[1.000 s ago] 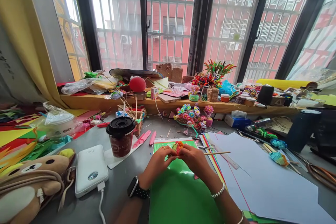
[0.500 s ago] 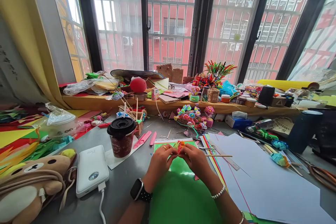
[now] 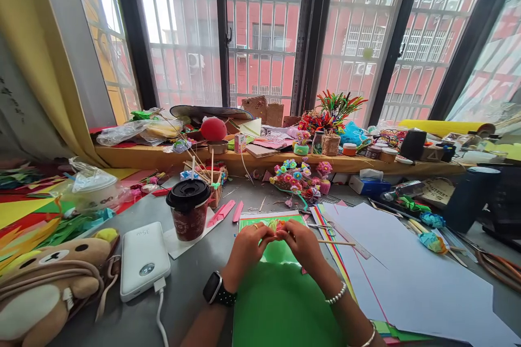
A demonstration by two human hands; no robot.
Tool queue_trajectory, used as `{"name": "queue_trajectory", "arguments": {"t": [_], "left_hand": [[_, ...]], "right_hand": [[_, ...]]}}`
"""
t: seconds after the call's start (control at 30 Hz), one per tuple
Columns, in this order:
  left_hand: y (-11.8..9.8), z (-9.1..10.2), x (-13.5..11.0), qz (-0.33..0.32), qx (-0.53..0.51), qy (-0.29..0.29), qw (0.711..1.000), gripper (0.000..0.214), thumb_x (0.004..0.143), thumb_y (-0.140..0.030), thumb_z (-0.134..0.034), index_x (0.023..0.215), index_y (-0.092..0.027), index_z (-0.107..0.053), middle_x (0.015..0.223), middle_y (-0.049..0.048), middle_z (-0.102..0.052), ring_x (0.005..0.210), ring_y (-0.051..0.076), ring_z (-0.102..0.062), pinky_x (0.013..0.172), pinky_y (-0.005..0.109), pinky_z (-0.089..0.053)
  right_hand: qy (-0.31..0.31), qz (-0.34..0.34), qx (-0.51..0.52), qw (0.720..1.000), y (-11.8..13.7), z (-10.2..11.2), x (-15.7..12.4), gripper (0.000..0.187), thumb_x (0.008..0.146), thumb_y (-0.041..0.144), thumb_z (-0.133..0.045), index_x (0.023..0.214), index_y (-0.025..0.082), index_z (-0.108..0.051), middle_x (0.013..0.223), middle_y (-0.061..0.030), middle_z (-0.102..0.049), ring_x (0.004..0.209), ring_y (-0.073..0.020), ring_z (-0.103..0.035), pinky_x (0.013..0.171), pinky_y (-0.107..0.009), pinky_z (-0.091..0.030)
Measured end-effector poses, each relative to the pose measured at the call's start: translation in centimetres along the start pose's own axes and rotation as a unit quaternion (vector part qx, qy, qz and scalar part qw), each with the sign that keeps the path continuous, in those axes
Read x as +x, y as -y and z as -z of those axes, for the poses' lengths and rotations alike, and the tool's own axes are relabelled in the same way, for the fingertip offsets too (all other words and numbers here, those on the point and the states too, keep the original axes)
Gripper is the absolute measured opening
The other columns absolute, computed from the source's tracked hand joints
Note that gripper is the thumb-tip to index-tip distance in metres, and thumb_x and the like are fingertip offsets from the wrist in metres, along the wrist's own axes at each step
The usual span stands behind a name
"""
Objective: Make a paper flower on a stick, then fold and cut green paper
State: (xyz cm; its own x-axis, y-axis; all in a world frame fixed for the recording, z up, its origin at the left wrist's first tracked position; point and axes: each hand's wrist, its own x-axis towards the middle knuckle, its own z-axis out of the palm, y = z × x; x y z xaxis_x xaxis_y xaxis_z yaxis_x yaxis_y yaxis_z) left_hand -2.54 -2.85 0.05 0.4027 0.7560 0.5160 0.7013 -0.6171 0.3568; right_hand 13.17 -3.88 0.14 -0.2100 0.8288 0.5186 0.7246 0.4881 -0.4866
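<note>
The left hand and right hand angled inward, fingertips together, both clamped on 1 red-and-yellow piece between them, above the green sheet. A thin stick projected right of the grip. Leftward, the lidded cup read "GEE" in part; farther left, the white power bank read "35W".

A gold-coloured ring shows on the left hand. A watch with a dark squarish face, pale metal case and white-dotted black strap circles the left wrist. The right arm wears a silvery beaded bracelet and a plain silvery bangle.
</note>
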Motion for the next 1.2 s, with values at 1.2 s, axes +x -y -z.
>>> {"name": "queue_trajectory", "arguments": {"t": [1.2], "left_hand": [[0.04, 0.65, 0.09, -0.047, 0.000, -0.020, 0.999, 0.008, 0.077, -0.023, -0.053, 0.075, -0.019, -0.059, 0.075, 0.0011, -0.063, 0.073, 0.017, -0.055, 0.067, 0.028, -0.041]], "right_hand": [[-0.027, 0.003, 0.008, 1.000, 0.23, -0.71, -0.06, 0.010, 0.078, 0.021, -0.054, 0.070, 0.016, -0.058, 0.071, -0.0030, -0.056, 0.065, -0.0157, -0.052, 0.059, -0.026, -0.041]]}}
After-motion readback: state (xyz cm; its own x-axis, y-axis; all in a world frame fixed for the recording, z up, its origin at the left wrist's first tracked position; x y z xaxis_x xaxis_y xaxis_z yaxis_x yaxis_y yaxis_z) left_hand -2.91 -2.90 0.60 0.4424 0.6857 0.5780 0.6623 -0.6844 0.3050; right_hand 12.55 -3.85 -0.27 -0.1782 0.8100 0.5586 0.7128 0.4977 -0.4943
